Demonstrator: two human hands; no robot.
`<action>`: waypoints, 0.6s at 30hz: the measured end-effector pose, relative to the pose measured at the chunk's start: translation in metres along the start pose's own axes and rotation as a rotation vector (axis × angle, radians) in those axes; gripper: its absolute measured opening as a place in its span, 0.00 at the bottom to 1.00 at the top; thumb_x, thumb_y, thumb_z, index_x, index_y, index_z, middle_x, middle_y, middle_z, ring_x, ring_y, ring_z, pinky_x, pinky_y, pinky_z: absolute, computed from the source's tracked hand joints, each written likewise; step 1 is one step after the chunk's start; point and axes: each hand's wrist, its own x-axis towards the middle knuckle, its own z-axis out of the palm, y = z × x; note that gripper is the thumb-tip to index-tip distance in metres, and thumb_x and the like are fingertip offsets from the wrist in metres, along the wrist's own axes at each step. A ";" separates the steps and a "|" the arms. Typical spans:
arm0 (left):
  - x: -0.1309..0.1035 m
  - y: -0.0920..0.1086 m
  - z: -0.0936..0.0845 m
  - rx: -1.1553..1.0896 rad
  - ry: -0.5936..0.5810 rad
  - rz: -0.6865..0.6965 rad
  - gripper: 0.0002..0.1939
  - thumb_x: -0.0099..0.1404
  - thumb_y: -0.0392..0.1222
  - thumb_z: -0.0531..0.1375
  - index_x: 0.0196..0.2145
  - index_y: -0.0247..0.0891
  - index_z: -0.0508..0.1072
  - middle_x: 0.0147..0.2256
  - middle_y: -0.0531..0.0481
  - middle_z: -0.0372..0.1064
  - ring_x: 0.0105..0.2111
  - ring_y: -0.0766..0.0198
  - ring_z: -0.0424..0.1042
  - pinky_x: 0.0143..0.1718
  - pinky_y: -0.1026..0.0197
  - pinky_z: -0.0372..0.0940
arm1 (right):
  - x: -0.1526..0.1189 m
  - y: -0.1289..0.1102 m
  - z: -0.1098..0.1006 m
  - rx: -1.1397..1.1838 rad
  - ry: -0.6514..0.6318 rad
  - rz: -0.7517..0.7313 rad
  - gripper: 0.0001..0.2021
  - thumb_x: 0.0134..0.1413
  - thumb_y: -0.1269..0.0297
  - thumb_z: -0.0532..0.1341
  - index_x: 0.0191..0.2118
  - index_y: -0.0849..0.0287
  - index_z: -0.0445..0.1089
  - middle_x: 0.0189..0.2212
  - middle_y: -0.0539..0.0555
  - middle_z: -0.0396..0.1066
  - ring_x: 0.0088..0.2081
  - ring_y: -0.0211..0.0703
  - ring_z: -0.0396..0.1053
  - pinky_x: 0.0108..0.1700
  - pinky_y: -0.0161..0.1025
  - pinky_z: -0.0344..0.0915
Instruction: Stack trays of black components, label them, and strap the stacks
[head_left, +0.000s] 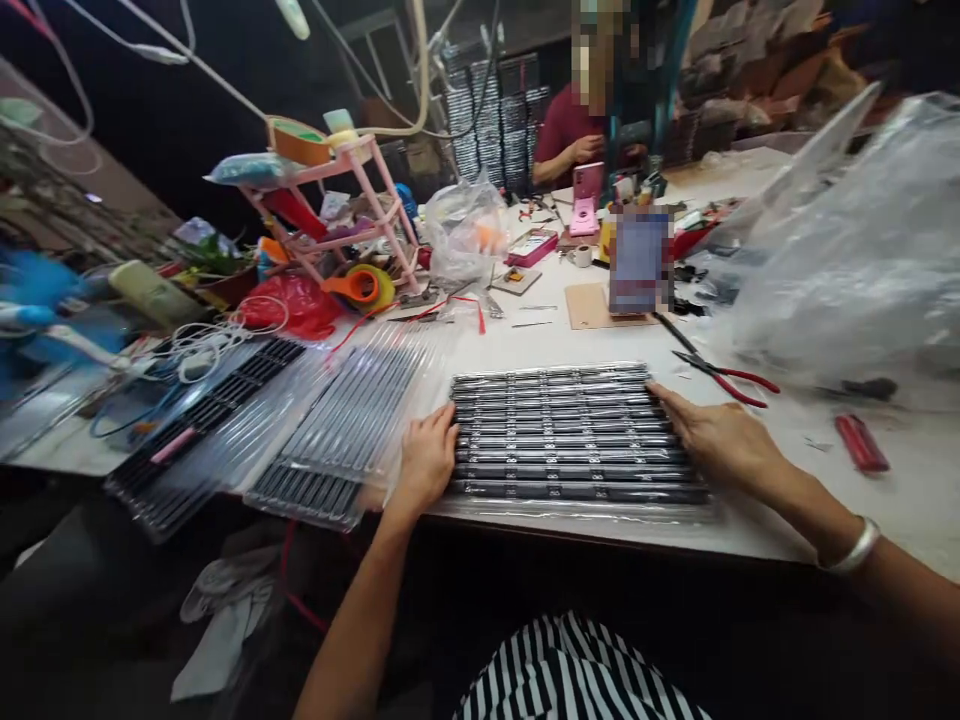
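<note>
Head view shows me the dark ribbed tray (562, 445), lying flat at the near edge of the white table (757, 535). The left hand (429, 455) touches the tray's left edge with fingers bent; the right hand (712, 440) lies along its right edge, fingers fairly straight. Neither spans wide, and I cannot tell how firmly either grips. I judge this tray's filling to be done: its dark rows run from back to front with no gap that I can make out. Left of the tray, clear ribbed trays (352, 400) and, farther out, a black slotted tray (165, 490) lie untouched; whether they are finished or waiting, I cannot tell. Red-handled pliers (731, 380) rest beyond its right back corner, unused.
</note>
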 end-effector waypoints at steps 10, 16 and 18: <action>-0.003 0.013 -0.011 0.383 -0.131 0.083 0.26 0.70 0.44 0.40 0.62 0.29 0.54 0.58 0.37 0.59 0.54 0.50 0.61 0.52 0.46 0.57 | 0.028 -0.004 0.019 -0.034 0.186 -0.451 0.29 0.56 0.77 0.44 0.63 0.53 0.53 0.64 0.59 0.48 0.64 0.57 0.46 0.52 0.52 0.63; 0.007 0.013 -0.003 0.292 -0.127 0.123 0.27 0.69 0.45 0.44 0.62 0.28 0.54 0.65 0.37 0.39 0.65 0.47 0.39 0.61 0.43 0.45 | 0.025 -0.029 0.010 -0.015 0.136 -0.338 0.38 0.55 0.38 0.48 0.63 0.62 0.54 0.63 0.69 0.49 0.63 0.70 0.45 0.55 0.61 0.57; 0.013 0.011 0.004 0.161 -0.155 0.142 0.29 0.69 0.47 0.44 0.63 0.30 0.51 0.66 0.38 0.34 0.65 0.48 0.36 0.62 0.44 0.45 | 0.022 -0.039 0.008 -0.012 0.183 -0.283 0.38 0.56 0.38 0.47 0.62 0.63 0.55 0.62 0.70 0.49 0.63 0.70 0.44 0.55 0.61 0.55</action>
